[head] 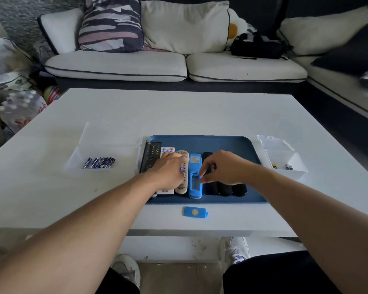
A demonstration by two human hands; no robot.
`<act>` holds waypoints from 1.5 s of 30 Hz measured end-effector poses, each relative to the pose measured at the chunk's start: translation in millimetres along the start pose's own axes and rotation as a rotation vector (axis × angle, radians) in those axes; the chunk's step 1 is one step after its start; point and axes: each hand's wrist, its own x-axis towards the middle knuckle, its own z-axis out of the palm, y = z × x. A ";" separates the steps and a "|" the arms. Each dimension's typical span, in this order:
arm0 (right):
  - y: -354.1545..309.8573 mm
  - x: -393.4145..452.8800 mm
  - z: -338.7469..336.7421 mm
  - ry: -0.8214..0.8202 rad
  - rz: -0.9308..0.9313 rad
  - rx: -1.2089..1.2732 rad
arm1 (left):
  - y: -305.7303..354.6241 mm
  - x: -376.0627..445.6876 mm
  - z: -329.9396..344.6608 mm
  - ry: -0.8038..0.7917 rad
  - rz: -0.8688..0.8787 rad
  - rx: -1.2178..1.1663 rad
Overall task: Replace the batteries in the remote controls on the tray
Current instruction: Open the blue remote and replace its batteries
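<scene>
A blue tray [225, 143] holds several remotes side by side. A blue remote [195, 187] lies face down in the middle with its battery compartment uncovered. Its blue cover [195, 212] rests on the table in front of the tray. My right hand [223, 168] hovers over the compartment, fingertips pinched at its upper end; whether they hold a battery cannot be told. My left hand [170, 169] lies flat on the beige remote [182, 188] and the white remote [167, 150] to the left. A black remote [150, 153] sits at the tray's left edge, and dark remotes [225, 189] lie under my right hand.
A clear box [106, 151] left of the tray holds several blue batteries [99, 162]. A small clear box [285, 164] with its lid up stands right of the tray, with a few batteries [288, 167] inside. A sofa runs behind the white table [179, 111].
</scene>
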 end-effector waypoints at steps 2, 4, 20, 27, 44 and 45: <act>17.3 -3.6 -9.1 0.036 0.073 0.245 | 6.6 3.6 2.6 0.024 0.026 -0.011; 33.3 -7.9 -17.4 0.071 0.172 0.523 | 11.7 6.1 4.4 0.060 0.038 -0.045; 151.0 -23.5 -51.8 0.547 0.571 -0.034 | 67.6 38.7 23.4 0.311 0.202 -0.219; 159.5 -19.7 -46.9 0.422 0.569 -0.138 | 73.2 43.2 26.8 0.330 0.209 -0.272; 169.4 -13.0 -45.4 0.377 0.622 -0.268 | 64.4 36.5 19.8 0.328 0.195 -0.246; 169.8 -12.6 -45.1 0.344 0.613 -0.290 | 63.3 35.7 19.2 0.332 0.190 -0.241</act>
